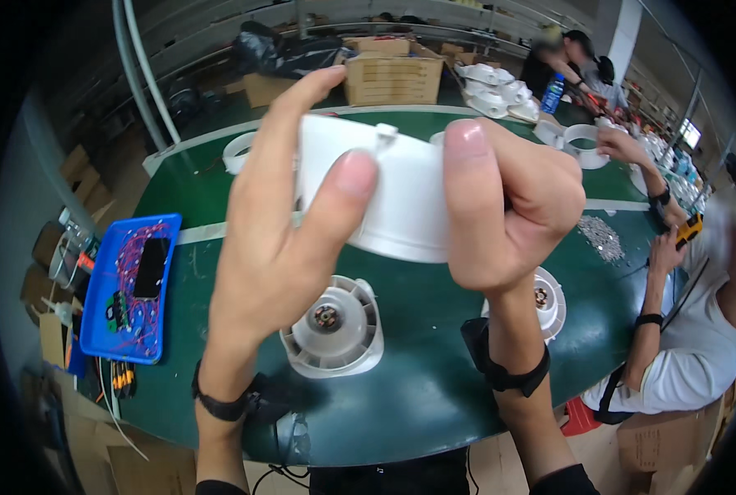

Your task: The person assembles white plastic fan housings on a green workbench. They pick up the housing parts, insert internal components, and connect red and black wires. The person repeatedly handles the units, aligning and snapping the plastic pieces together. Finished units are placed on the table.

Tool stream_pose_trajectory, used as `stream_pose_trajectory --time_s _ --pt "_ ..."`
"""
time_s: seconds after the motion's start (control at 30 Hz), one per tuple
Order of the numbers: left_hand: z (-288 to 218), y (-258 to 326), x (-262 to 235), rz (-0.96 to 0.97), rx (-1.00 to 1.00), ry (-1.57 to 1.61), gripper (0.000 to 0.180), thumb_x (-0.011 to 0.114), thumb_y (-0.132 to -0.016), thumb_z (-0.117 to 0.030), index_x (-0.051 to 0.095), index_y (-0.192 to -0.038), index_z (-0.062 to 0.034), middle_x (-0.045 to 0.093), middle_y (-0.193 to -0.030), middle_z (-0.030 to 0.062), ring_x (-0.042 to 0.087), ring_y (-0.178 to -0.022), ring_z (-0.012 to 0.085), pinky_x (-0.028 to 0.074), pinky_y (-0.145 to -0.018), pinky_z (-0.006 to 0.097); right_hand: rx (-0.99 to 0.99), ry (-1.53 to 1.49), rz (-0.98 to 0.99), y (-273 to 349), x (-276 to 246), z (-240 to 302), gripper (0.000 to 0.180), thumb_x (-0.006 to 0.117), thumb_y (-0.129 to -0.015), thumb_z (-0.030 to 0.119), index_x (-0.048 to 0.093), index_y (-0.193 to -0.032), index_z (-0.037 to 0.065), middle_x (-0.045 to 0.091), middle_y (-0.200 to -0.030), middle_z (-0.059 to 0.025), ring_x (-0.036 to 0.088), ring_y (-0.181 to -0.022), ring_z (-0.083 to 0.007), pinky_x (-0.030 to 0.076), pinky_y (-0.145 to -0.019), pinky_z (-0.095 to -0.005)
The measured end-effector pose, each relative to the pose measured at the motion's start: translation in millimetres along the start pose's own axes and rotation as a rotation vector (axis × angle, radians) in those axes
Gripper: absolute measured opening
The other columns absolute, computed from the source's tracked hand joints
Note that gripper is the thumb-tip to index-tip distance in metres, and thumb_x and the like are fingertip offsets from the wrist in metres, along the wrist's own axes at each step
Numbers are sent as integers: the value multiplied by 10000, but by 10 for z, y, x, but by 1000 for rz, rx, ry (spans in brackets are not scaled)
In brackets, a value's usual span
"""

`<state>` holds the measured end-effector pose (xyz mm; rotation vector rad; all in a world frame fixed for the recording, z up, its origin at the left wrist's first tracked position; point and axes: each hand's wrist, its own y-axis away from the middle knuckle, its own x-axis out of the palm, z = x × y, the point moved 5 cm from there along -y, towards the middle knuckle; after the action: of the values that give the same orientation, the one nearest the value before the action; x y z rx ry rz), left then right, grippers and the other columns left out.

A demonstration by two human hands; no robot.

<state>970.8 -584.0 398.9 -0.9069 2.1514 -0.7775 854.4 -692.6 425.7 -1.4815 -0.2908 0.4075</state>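
Note:
Both my hands hold one white plastic ring-shaped housing [401,194] up close to the camera, above a green table [417,371]. My left hand [277,231] grips its left side, thumb on the front, forefinger stretched over the top. My right hand [508,206] clasps its right side, thumb pressed on the front face. Below, on the table, a white round fan unit [335,326] with a motor in its centre lies between my wrists. A second white fan unit [549,301] lies partly hidden behind my right wrist.
A blue tray [129,289] with wires and a dark phone sits at the left table edge. A seated person [698,330] works at the right beside a heap of small screws [603,238]. Cardboard boxes [392,78] and stacked white housings [496,91] stand at the far side.

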Motion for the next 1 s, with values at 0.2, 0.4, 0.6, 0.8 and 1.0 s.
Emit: stream_pose_trajectory --time_s 0.2,0.4,0.6,0.8,1.0 --pt "80 20 34 -9 -11 -31 658 346 -974 -542 427 -1353 -10 548 -1214 145 543 -1056 194 422 -892 297 92 -32 51 27 31 -46 243 603 -837 33 568 -599 -2 379 -437 -48 370 -353 -123 301 -381 -273" --pt "94 49 83 -66 -5 -70 594 327 -988 -514 481 -1247 -2 586 -1100 120 549 -977 160 430 -827 285 129 -68 75 37 14 -87 248 628 -821 51 557 -590 -5 387 -440 -45 364 -361 -118 296 -381 -266" --pt "72 85 79 -51 -54 47 496 490 -977 -406 477 -1163 54 589 -962 236 598 -861 320 471 -798 396 61 -70 279 -19 12 -79 289 727 -760 86 531 -558 23 414 -443 -56 396 -369 -115 289 -374 -269" --pt "12 81 19 -58 -16 -78 494 483 -976 -417 490 -1140 49 612 -904 236 619 -807 352 483 -753 407 227 -174 193 8 47 -110 283 697 -824 79 574 -581 -1 398 -436 -47 380 -365 -92 280 -372 -264" --pt "12 99 -7 -92 -16 -89 537 431 -973 -464 494 -1163 34 616 -902 213 617 -801 306 483 -733 390 1 -203 241 -5 59 -57 314 690 -832 78 545 -562 10 384 -435 -14 350 -363 -95 252 -372 -259"
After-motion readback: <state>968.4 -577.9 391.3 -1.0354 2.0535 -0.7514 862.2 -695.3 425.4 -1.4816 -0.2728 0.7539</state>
